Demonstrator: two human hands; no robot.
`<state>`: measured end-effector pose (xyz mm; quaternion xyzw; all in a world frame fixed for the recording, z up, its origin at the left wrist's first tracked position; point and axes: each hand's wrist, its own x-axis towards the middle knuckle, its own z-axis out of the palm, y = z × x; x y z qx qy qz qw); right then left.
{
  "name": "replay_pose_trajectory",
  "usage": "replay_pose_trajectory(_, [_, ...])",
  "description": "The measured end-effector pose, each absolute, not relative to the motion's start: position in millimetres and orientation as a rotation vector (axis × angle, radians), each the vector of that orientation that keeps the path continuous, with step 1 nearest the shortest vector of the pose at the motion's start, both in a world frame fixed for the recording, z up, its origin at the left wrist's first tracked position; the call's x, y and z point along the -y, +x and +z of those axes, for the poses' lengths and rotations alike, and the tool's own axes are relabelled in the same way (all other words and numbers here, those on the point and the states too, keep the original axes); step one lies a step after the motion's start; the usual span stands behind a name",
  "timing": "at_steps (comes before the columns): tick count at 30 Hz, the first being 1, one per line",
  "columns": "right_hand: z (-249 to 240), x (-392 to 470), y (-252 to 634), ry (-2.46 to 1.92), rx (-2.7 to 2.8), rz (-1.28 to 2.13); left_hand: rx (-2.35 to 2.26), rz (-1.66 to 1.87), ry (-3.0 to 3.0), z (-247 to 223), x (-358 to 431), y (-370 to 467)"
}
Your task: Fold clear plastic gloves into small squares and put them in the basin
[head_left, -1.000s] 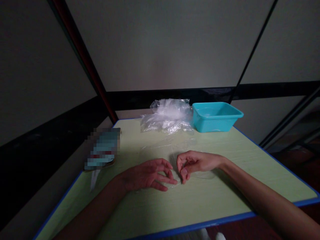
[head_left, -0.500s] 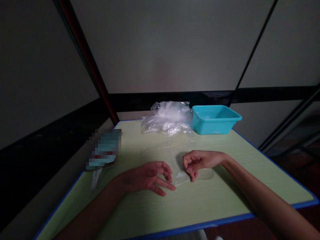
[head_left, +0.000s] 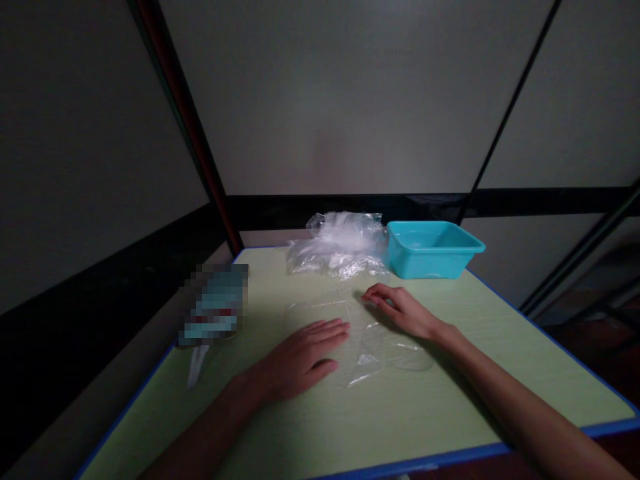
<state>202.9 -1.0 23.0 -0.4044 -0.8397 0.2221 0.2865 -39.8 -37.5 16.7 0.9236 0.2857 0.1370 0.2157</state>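
Observation:
A clear plastic bag (head_left: 370,360) lies creased on the pale green table, its outline faint against the surface. My left hand (head_left: 313,357) rests palm down on the bag's left part, fingers stretched out and thumb a little apart. At the bag's far right side, my right hand (head_left: 395,310) has its fingers bent together in a pinch on the thin film; the exact grip at the fingertips is hard to see. A round transparent shape (head_left: 410,358) shows at the right of the bag, below my right wrist.
Behind the hands lies a heap of crumpled clear plastic bags (head_left: 345,247). A turquoise plastic basin (head_left: 433,260) stands to its right. On the left is a blurred-out flat object (head_left: 215,307) with a whitish strip (head_left: 197,365) below it. The table (head_left: 310,433) has a blue edge; walls stand behind.
My left hand has flattened onto the bag. My right hand has moved away from me, toward the far side, and the bag's right part has shifted and creased. The camera view has tilted slightly.

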Motion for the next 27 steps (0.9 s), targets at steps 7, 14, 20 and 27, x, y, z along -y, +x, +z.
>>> replay_pose_trajectory(7, [22.0,0.9,204.7,-1.081,2.453,0.405,-0.811,0.204,2.694,20.7,48.5,-33.7])
replay_pose_trajectory(14, [21.5,-12.3,196.6,-1.28,2.297,0.32,-1.067,0.609,2.598,8.1,42.6,-33.7])
replay_pose_trajectory(20, [19.5,-58.9,165.2,-1.596,2.237,0.274,-1.661,1.032,2.167,-5.2,0.7,-55.2])
replay_pose_trajectory(27, [9.4,-84.3,151.0,-1.739,2.146,0.367,-1.769,0.98,2.128,-10.7,-8.5,-63.0])
